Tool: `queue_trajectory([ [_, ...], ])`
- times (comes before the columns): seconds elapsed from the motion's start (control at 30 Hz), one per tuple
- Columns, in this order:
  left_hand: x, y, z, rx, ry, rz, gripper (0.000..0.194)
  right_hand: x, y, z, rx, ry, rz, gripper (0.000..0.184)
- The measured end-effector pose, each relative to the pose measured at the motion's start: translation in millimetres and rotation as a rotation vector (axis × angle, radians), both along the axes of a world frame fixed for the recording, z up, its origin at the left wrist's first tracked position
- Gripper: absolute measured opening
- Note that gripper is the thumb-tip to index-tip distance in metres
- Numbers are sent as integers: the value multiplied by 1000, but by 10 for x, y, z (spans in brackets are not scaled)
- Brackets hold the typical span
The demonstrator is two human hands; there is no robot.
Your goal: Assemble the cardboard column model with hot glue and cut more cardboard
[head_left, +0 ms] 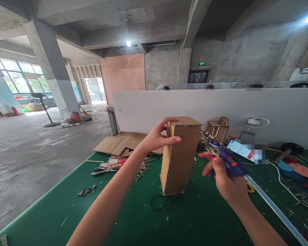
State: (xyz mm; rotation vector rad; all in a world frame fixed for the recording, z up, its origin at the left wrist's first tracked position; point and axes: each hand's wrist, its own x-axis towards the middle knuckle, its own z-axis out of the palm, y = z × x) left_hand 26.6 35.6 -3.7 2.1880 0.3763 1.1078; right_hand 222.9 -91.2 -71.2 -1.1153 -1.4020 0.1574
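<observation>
A tall cardboard box [182, 157] stands upright on the green tabletop [133, 218]. My left hand [161, 136] grips its upper left edge, with the thumb on the front face and the fingers over the top. In my right hand [227, 181] is a blue hot glue gun [232, 162], its barrel crusted with glue and bits. A long clear glue stick [274, 208] sticks out of its back end. The gun's nozzle points at the box's upper right edge; whether it touches there I cannot tell. A thin dark cord loop lies by the box's base.
Behind lie flat cardboard sheets [118, 141], pliers [104, 171] and thin sticks. A small cardboard model [217, 130] and a lit phone [242, 150] are at the back right. A white partition [149, 109] borders the table. Cardboard scraps [86, 191] lie left.
</observation>
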Motion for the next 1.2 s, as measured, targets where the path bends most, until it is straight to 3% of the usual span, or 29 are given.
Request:
queue_trajectory([
  [0.17,-7,14,1,38,16,10,60,128,8,-141,168,56,10,54],
  [0.33,-3,14,12,67,24,15,59,18,45,64,166,235,-99,61],
  [0.53,-9,-19,47,68,47,53,58,-79,137,268,150,441,-180,50],
  [0.67,-8,-68,77,100,97,159,61,-95,177,285,139,436,-223,46],
  [0.87,62,-267,97,235,149,461,72,-59,193,236,85,459,-248,42],
  [0.93,72,-327,109,261,191,507,70,-52,186,210,51,422,-289,42],
  [1.07,52,-370,133,275,239,557,45,-75,189,182,56,408,-265,41],
  [1.2,16,-360,117,314,198,571,48,-108,228,176,67,430,-196,38],
])
